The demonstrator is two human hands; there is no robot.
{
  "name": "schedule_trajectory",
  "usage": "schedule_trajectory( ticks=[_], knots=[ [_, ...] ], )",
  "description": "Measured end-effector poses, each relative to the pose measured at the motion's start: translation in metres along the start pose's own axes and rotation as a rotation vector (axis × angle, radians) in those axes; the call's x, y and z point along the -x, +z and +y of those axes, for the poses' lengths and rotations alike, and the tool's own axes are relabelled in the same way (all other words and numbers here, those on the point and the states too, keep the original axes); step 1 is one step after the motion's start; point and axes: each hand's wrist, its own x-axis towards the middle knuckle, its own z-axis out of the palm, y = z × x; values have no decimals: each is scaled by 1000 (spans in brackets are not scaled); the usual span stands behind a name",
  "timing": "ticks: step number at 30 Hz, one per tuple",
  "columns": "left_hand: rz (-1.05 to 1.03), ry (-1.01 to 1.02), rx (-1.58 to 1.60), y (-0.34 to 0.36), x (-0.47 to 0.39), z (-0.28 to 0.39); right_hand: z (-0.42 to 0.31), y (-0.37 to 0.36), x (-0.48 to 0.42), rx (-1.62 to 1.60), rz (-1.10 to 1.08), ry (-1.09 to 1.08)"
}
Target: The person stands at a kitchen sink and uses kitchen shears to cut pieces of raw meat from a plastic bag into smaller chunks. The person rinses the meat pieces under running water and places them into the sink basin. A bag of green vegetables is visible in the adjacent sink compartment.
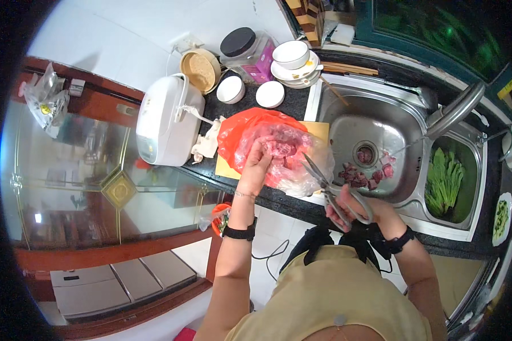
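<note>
My left hand pinches the near side of a lump of raw meat. The meat rests in a clear plastic bag, with a red plastic bag spread beneath and behind it. Both bags lie on a yellowish cutting board. In my right hand is a pair of kitchen scissors. Their blades are slightly parted and point toward the meat. Several cut meat pieces lie around the drain in the steel sink to the right.
A white rice cooker stands left of the board. Behind it are white bowls, stacked dishes and a black-lidded jar. The faucet reaches over the sink. Leafy greens sit in the smaller right basin.
</note>
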Motion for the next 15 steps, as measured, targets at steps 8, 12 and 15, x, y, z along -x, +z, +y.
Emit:
schedule_trajectory(
  ticks=[8, 12, 15],
  knots=[
    [-100, 337, -676, 16, 17, 25, 4, 9, -33, -235, -116, -1],
    [-100, 390, -743, 21, 20, 31, 13, 4, -54, -227, -110, -124],
    [-53, 350, -782, 4, 19, 18, 8, 11, -66, -201, -19, -169]
  ],
)
